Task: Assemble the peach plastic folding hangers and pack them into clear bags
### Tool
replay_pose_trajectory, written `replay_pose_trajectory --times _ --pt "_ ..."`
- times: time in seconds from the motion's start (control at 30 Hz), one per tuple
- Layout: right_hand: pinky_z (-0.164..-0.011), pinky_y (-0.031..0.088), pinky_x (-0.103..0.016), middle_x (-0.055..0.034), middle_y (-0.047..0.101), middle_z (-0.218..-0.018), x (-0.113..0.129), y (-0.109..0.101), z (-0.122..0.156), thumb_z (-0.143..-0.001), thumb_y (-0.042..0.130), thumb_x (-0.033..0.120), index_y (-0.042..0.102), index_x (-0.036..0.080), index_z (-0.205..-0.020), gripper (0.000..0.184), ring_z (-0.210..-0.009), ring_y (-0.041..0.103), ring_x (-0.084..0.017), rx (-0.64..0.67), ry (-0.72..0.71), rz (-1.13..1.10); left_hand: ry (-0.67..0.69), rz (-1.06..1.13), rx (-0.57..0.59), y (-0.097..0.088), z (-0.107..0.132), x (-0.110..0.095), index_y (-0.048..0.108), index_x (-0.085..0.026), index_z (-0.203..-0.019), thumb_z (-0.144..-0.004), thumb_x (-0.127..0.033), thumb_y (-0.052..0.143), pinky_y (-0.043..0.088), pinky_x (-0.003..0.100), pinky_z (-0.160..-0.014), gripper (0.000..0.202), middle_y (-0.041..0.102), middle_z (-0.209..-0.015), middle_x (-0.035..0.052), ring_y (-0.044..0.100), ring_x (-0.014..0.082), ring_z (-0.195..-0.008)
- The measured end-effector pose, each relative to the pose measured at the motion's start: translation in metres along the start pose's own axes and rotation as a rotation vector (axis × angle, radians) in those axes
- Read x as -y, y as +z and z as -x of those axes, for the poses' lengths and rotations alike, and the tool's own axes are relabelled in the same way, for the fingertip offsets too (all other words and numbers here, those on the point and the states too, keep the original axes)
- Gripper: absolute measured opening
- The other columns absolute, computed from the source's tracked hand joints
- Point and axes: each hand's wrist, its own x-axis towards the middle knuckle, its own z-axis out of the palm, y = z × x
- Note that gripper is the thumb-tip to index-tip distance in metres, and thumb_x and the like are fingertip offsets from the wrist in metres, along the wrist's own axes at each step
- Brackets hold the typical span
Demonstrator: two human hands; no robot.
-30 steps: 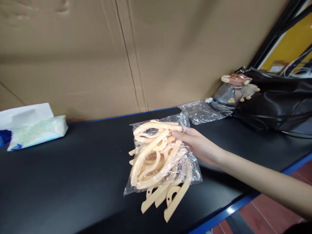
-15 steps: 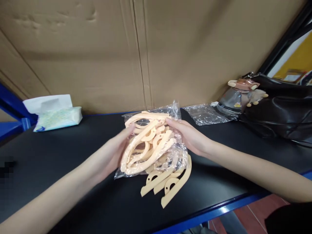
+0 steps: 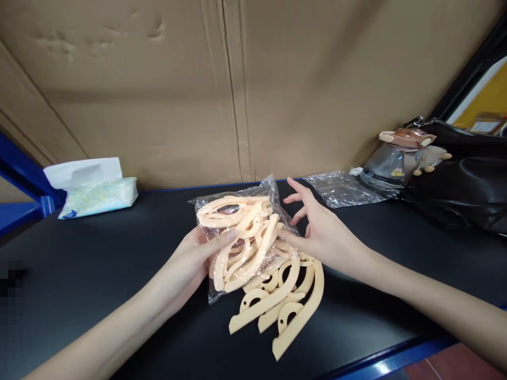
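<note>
A clear plastic bag [image 3: 253,269] full of beige curved pieces, shaped like folding hanger arms, is held tilted above the table. My left hand [image 3: 198,258] grips its left side, thumb pressed on top and fingers hidden beneath. At the bag's right edge is my right hand [image 3: 317,221], fingers spread and curved; its thumb tip is at the plastic, and whether it touches I cannot tell. Several loose beige hanger pieces [image 3: 299,324], with round cut-outs and small holes, lie on the table below, their far ends partly covered by the bag.
The black table [image 3: 130,274] has a blue edge. A tissue pack [image 3: 101,198] lies at the left rear. Toward the right rear are a flattened clear bag [image 3: 344,190], a transparent bottle [image 3: 390,161] and a black bag [image 3: 471,179]. Cardboard [image 3: 166,95] stands behind.
My right hand has come off the bag's upper right side and opened, moving down beside it. My left thumb has shifted onto the bag's front. More of the loose pieces show.
</note>
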Motion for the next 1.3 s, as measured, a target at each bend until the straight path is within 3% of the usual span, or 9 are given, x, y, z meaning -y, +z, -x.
replay_pose_trajectory --times 0.2,0.4,0.57,0.7,0.83,0.93,1.03,1.13,1.3 --pt "-0.064 0.053 -0.03 -0.006 0.063 -0.109 -0.016 -0.004 -0.008 -0.083 0.051 0.012 0.025 0.022 -0.147 0.069 -0.064 0.062 -0.012 -0.066 -0.066 0.04 0.062 -0.032 -0.026 -0.009 0.002 -0.002 0.046 -0.027 -0.14 -0.076 -0.024 0.08 0.062 0.029 -0.082 0.072 0.071 -0.12 0.0077 0.071 0.0266 -0.103" --pt "-0.066 0.045 -0.033 -0.0088 0.061 -0.092 -0.017 -0.009 -0.01 -0.091 0.049 0.011 0.056 0.017 -0.093 0.009 -0.082 0.058 -0.022 -0.33 -0.424 0.802 0.129 -0.076 0.001 -0.011 0.006 -0.003 0.045 -0.027 -0.141 -0.074 -0.025 0.083 0.059 0.03 -0.088 0.077 0.07 -0.123 0.008 0.069 0.0271 -0.108" --pt "-0.058 0.036 -0.031 -0.0023 0.056 -0.068 -0.009 -0.013 -0.003 -0.096 0.047 0.012 0.053 0.02 -0.069 0.028 -0.062 0.047 -0.016 -0.481 -0.561 0.953 0.144 -0.087 0.009 -0.011 0.007 -0.002 0.047 -0.026 -0.139 -0.074 -0.027 0.082 0.06 0.026 -0.082 0.073 0.071 -0.12 0.0078 0.069 0.0259 -0.106" --pt "-0.057 0.036 -0.028 -0.0022 0.059 -0.071 -0.008 -0.013 0.0 -0.095 0.042 0.005 0.065 0.018 -0.078 0.031 -0.064 0.052 -0.015 -0.322 -0.659 0.876 0.134 -0.033 0.024 -0.01 0.006 -0.001 0.051 -0.025 -0.133 -0.076 -0.023 0.081 0.06 0.027 -0.083 0.064 0.072 -0.119 0.0064 0.071 0.0239 -0.102" --pt "-0.056 0.038 -0.027 -0.0037 0.061 -0.078 -0.005 -0.008 0.0 -0.091 0.048 0.013 0.066 0.017 -0.075 0.025 -0.065 0.056 -0.015 -0.032 -0.458 0.609 0.11 -0.029 0.032 -0.009 0.006 0.0 0.061 -0.019 -0.115 -0.078 -0.023 0.079 0.061 0.026 -0.082 0.041 0.073 -0.117 0.0081 0.072 0.0238 -0.099" --pt "-0.062 0.045 -0.029 -0.003 0.063 -0.079 -0.002 -0.007 -0.002 -0.093 0.046 0.024 0.066 0.017 -0.077 0.026 -0.067 0.059 -0.016 0.168 -0.221 0.196 0.093 -0.01 0.064 -0.006 0.007 -0.001 0.062 -0.02 -0.111 -0.081 -0.023 0.077 0.062 0.026 -0.079 0.034 0.074 -0.114 0.0062 0.073 0.0229 -0.097" --pt "-0.073 0.051 -0.032 -0.0034 0.069 -0.087 0.0 -0.006 -0.005 -0.097 0.043 0.038 0.068 0.02 -0.09 0.032 -0.081 0.065 -0.018 0.252 0.005 -0.246 0.045 0.016 0.112 -0.003 0.006 -0.001 0.062 -0.02 -0.114 -0.085 -0.022 0.072 0.062 0.027 -0.078 0.032 0.074 -0.113 0.0068 0.073 0.0232 -0.096" --pt "-0.078 0.054 -0.033 -0.0046 0.071 -0.104 0.002 -0.006 -0.006 -0.09 0.056 0.046 0.062 0.023 -0.11 0.031 -0.094 0.067 -0.02 0.303 0.213 -0.552 0.017 0.034 0.129 -0.001 0.005 -0.002 0.061 -0.021 -0.121 -0.086 -0.02 0.07 0.062 0.027 -0.075 0.036 0.074 -0.113 0.0077 0.073 0.0235 -0.095" --pt "-0.082 0.057 -0.037 -0.0092 0.069 -0.114 0.012 -0.007 -0.005 -0.071 0.08 0.041 0.04 0.024 -0.132 0.075 -0.1 0.068 -0.025 0.382 0.415 -0.739 -0.001 0.025 0.147 0.005 0.005 -0.002 0.059 -0.019 -0.127 -0.086 -0.021 0.07 0.062 0.029 -0.073 0.043 0.074 -0.112 0.0102 0.074 0.0252 -0.091"
